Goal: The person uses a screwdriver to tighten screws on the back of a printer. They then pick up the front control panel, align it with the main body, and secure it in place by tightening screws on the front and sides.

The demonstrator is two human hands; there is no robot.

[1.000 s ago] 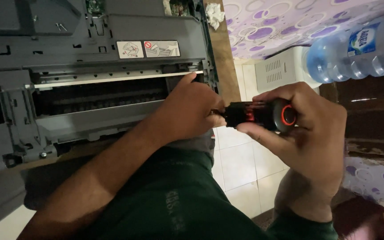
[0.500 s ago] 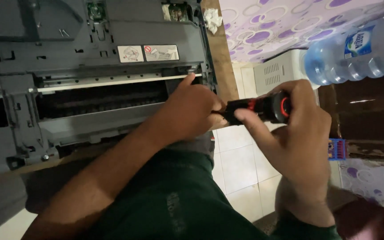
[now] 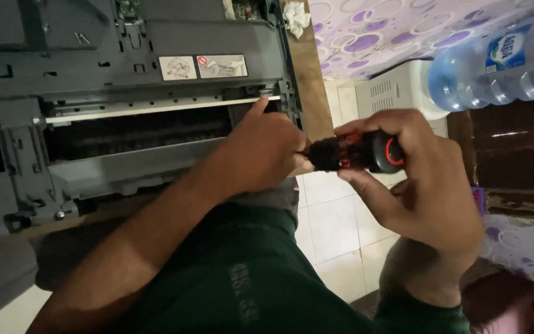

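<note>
— Beside the opened grey printer (image 3: 131, 93), what do the hands hold?
— The right hand (image 3: 421, 185) wraps closed around a black-and-red screwdriver handle (image 3: 360, 151); the left hand (image 3: 267, 151) pinches its front end, forefinger raised. A blue water jug (image 3: 495, 62) lies behind.

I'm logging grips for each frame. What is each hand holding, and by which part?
The right hand wraps the black-and-red screwdriver handle at its butt end; the left hand pinches its front end.

Grey printer (image 3: 125, 80) on wooden table (image 3: 309, 80)
</note>
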